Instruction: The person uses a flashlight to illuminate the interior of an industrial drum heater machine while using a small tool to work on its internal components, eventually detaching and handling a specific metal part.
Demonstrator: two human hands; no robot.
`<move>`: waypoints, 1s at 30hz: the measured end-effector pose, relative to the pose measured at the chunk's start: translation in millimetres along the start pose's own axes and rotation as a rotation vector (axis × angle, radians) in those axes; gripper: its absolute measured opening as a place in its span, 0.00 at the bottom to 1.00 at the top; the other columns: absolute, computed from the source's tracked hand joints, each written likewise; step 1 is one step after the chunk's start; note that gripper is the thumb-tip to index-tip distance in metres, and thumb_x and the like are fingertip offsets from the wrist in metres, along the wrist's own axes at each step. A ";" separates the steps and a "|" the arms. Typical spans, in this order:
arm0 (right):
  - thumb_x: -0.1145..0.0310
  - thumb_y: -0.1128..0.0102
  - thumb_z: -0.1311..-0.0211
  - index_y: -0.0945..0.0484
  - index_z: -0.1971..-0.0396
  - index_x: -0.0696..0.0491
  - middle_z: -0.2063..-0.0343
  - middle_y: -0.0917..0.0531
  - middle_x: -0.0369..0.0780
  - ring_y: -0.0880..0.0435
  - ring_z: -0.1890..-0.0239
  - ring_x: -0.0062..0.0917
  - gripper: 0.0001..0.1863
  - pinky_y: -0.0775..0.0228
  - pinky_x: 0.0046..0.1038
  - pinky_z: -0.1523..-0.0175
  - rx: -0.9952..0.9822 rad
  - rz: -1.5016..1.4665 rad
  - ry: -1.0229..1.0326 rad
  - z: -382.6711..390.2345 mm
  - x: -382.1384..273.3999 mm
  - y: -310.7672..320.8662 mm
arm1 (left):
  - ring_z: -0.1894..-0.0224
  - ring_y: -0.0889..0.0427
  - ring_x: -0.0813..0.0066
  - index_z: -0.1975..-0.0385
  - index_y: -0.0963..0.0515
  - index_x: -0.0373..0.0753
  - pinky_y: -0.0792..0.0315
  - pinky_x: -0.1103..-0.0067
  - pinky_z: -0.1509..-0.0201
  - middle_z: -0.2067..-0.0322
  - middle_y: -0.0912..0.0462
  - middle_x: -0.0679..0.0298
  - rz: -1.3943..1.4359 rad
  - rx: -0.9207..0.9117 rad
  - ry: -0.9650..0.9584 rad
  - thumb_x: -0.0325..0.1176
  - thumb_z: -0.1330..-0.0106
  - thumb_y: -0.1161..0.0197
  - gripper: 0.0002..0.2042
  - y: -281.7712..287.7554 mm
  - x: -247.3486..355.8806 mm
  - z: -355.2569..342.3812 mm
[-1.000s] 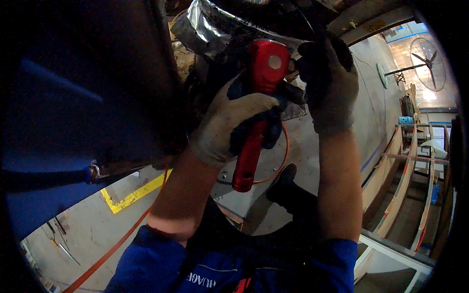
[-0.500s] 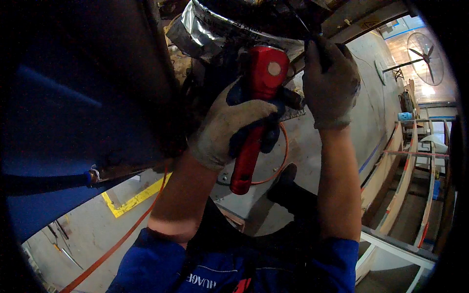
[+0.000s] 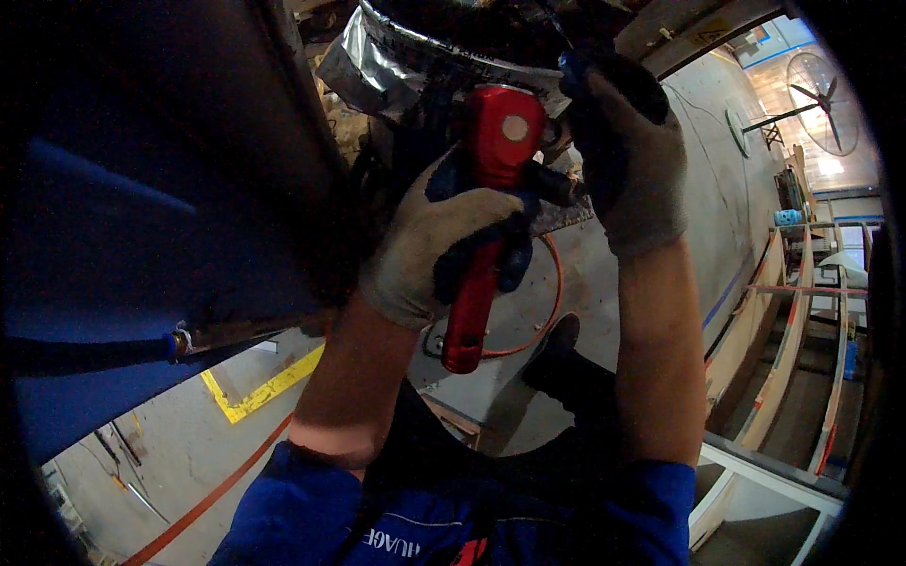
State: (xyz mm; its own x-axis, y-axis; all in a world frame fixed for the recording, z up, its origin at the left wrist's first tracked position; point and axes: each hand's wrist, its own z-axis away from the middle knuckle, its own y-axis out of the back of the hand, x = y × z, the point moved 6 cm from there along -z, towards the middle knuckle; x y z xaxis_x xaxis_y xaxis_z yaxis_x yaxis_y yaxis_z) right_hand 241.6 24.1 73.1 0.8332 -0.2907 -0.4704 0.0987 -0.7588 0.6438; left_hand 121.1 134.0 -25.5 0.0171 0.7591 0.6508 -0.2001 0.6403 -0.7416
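Note:
My left hand (image 3: 444,236), in a pale glove with dark blue palm and fingers, is wrapped round a red flashlight (image 3: 510,127). Its wide head points up toward a round, dark machine part (image 3: 462,52) with a metal rim and crumpled silver foil (image 3: 368,71) about its side. My right hand (image 3: 632,141), gloved alike, is raised beside that rim, its fingers closed on a thin rod-like tool (image 3: 559,26). The tool's shaft reaches up across the dark part; shadow hides its far end and its exact kind.
A large dark blue panel (image 3: 113,255) fills the left side, with a hose fitting (image 3: 179,344) near its lower edge. An orange hose (image 3: 212,500) crosses the floor near a yellow frame (image 3: 269,387). On the right are a wooden rack (image 3: 783,349) and a standing fan (image 3: 821,104).
My right hand has shifted slightly left and turned, its fingers now nearer the rim. The flashlight has moved a little left in my left hand. The whole view has shifted slightly.

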 end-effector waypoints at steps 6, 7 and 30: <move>0.77 0.31 0.45 0.19 0.55 0.61 0.62 0.13 0.40 0.15 0.63 0.21 0.16 0.22 0.23 0.55 0.163 -0.463 -0.326 -6.9 -2.2 -2.3 | 0.77 0.19 0.72 0.50 0.27 0.36 0.24 0.77 0.77 0.70 0.19 0.60 -0.044 -0.057 -0.046 0.29 0.41 0.35 0.19 -5.8 6.4 0.1; 0.76 0.30 0.46 0.19 0.55 0.61 0.63 0.13 0.40 0.15 0.63 0.21 0.17 0.22 0.23 0.55 0.184 -0.492 -0.313 -6.7 -0.9 -2.6 | 0.77 0.19 0.72 0.50 0.28 0.35 0.24 0.77 0.77 0.70 0.19 0.60 -0.022 -0.056 -0.044 0.29 0.41 0.35 0.19 -7.7 7.2 1.0; 0.73 0.40 0.35 0.22 0.49 0.60 0.58 0.15 0.40 0.16 0.59 0.22 0.16 0.22 0.27 0.54 0.074 0.077 -0.004 -8.1 -16.8 4.4 | 0.78 0.20 0.71 0.48 0.28 0.36 0.24 0.77 0.77 0.70 0.19 0.59 0.007 0.031 -0.040 0.28 0.41 0.35 0.20 -5.2 4.7 4.5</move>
State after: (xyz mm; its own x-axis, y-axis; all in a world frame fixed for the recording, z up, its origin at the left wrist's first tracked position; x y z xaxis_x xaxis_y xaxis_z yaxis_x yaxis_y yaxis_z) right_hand 232.3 30.4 88.8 0.8346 -0.3517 -0.4241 -0.0056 -0.7751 0.6318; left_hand 117.8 133.7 -17.9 -0.0230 0.7579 0.6519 -0.2307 0.6305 -0.7411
